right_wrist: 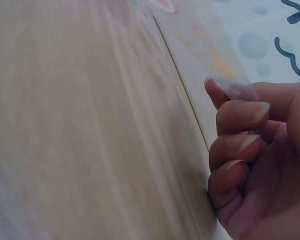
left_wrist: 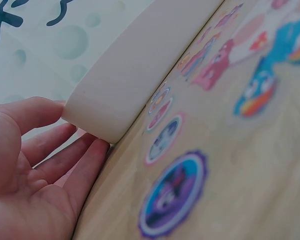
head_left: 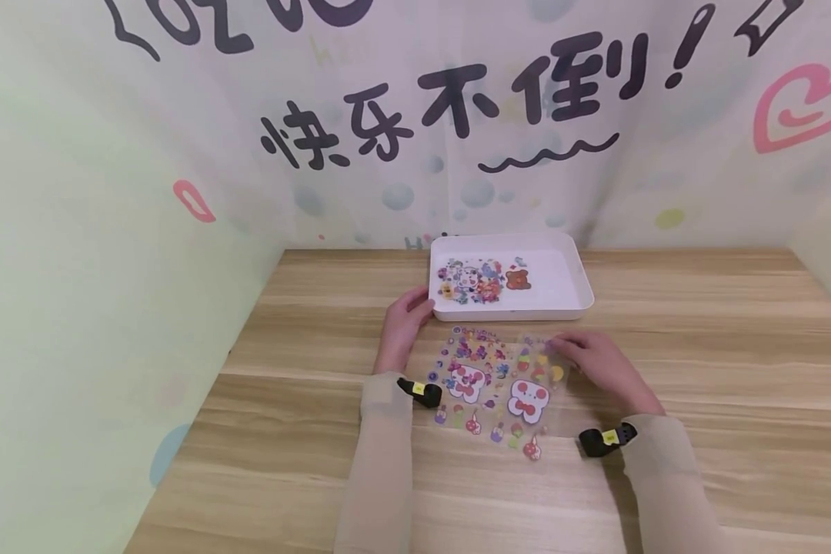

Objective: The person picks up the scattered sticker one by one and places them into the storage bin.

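A white tray [head_left: 512, 315] stands at the back of the table, and my left hand [head_left: 403, 327] holds its front left corner. Up close in the left wrist view, the thumb of that hand [left_wrist: 40, 160] lies at the tray's rim and the fingertips at its bottom edge. My right hand [head_left: 599, 365] pinches the top right corner of a clear sticker sheet [head_left: 528, 402] between thumb and finger; the right wrist view shows its other fingers [right_wrist: 235, 145] curled. To the left, partly overlapped, lies another clear sticker sheet [head_left: 465, 383] with rabbit, pony and round badge stickers.
Inside the tray, at its left, lie clear sheets with colourful stickers [head_left: 469, 281] and a brown bear sticker [head_left: 518, 280]. The wooden table [head_left: 734, 369] meets a printed cloth backdrop [head_left: 360, 208] behind the tray and another cloth wall [head_left: 111, 308] on the left.
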`<action>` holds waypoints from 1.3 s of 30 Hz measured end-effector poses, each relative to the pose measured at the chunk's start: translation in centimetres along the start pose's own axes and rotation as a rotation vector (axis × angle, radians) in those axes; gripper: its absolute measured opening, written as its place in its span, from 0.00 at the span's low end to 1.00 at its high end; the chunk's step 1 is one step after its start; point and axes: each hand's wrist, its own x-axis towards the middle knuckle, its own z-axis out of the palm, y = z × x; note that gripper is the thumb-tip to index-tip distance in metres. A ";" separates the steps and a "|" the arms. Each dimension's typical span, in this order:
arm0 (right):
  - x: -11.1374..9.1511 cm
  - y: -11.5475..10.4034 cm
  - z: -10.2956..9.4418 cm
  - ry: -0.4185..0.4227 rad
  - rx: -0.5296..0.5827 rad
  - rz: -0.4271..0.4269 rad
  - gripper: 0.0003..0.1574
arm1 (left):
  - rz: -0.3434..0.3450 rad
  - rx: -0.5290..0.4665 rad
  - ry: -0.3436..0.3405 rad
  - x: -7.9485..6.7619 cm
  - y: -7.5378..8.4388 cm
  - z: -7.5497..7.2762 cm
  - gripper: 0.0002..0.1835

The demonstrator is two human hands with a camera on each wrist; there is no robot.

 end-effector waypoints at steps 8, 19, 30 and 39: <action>0.3 0.8 -0.4 0.000 0.146 -0.011 0.28 | 0.011 -0.014 -0.010 0.1 -0.1 0.0 0.23; 0.2 1.9 -0.9 -0.001 0.315 -0.006 0.30 | -0.008 -0.005 -0.006 0.1 0.0 0.0 0.22; 0.0 2.2 -1.2 0.018 0.460 0.006 0.30 | -0.011 -0.012 -0.008 0.1 0.1 0.0 0.22; -0.1 2.2 -1.3 0.021 0.505 0.029 0.30 | -0.014 -0.008 -0.010 0.2 -0.1 0.0 0.22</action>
